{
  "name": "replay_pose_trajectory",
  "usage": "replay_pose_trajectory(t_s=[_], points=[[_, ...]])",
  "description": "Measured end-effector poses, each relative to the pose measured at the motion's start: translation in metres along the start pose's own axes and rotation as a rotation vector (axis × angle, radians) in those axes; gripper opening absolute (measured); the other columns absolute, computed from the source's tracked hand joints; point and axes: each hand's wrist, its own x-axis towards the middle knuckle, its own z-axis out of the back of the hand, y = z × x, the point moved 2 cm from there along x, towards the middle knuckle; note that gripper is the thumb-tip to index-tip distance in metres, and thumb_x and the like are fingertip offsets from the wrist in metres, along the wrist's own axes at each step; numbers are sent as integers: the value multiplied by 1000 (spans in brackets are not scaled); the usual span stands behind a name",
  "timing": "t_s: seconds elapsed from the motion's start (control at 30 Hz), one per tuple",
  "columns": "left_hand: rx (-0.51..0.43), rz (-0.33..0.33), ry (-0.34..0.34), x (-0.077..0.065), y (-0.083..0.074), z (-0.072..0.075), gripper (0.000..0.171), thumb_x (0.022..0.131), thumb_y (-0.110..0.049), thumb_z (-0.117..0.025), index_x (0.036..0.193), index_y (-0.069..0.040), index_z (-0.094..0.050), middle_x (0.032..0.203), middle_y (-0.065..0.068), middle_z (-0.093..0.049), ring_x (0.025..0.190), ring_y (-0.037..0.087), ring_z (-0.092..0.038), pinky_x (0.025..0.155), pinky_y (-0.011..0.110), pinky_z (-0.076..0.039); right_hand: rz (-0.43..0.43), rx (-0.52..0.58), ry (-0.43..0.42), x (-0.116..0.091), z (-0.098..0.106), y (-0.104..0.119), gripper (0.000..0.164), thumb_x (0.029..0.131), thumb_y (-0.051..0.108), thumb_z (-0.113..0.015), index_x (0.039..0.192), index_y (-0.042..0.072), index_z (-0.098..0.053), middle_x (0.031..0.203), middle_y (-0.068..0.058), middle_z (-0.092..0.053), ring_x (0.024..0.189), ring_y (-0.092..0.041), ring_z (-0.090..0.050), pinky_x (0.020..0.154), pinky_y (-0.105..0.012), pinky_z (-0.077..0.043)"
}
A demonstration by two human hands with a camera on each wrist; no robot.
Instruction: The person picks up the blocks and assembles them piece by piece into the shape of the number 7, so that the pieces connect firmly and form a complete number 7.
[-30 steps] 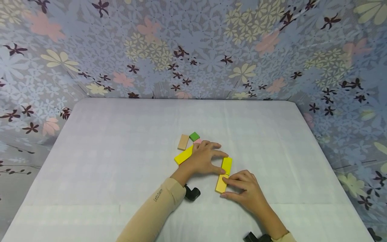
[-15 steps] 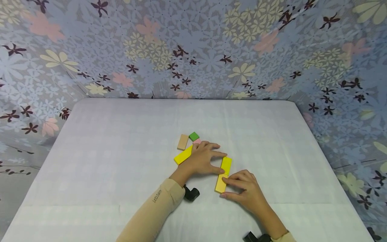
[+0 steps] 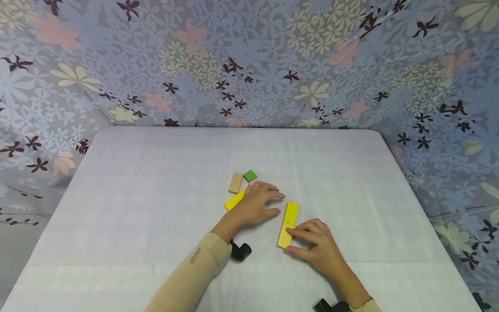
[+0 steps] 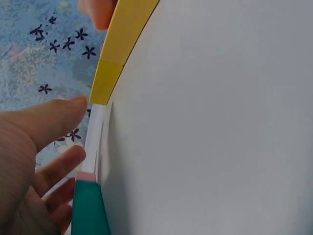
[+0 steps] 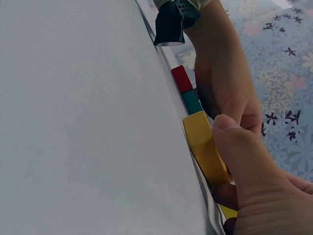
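Two yellow wooden blocks lie end to end on the white cloth: a brighter far block (image 3: pixel 291 212) and a paler near block (image 3: pixel 285 235). My right hand (image 3: pixel 317 245) pinches the near block between thumb and fingers; the right wrist view shows the thumb (image 5: pixel 244 152) against its side. My left hand (image 3: pixel 255 203) is spread just left of the far block, apart from it and holding nothing. Another yellow block (image 3: pixel 234 200) lies partly under this hand. Above the hand sit a green block (image 3: pixel 250 175), a mostly covered pink block (image 3: pixel 252 182) and a plain wooden block (image 3: pixel 235 183).
The white-covered table (image 3: pixel 156 195) meets a flowered cloth backdrop (image 3: pixel 249 65). In the right wrist view, a red block (image 5: pixel 182 78) and a teal block (image 5: pixel 191 102) show beyond the pinched one. Black wrist-worn devices (image 3: pixel 241 251) sit at both wrists.
My left hand has let go of the far yellow block and drawn back to the left. My right hand keeps its pinch in nearly the same place.
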Motion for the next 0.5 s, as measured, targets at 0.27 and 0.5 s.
replay_pose_trajectory(t_s=[0.27,0.5], points=[[-106,15,-60,-16,15,12,45,91,-30,-72,135,-28,-61,141,-2,-53,138,19,-41,118,43,-32,-14,11,-30,1,-1,0,44,65,29,-93,105,21,-78,97,12,-68,95,-6,-51,86,-24,-38],[-142,68,-133,-28,34,23,49,89,-33,-75,135,-27,-60,142,-2,-53,134,21,-42,114,46,-36,-69,-23,-73,1,1,-1,55,61,28,-94,111,17,-75,103,7,-66,99,-10,-49,87,-27,-35]])
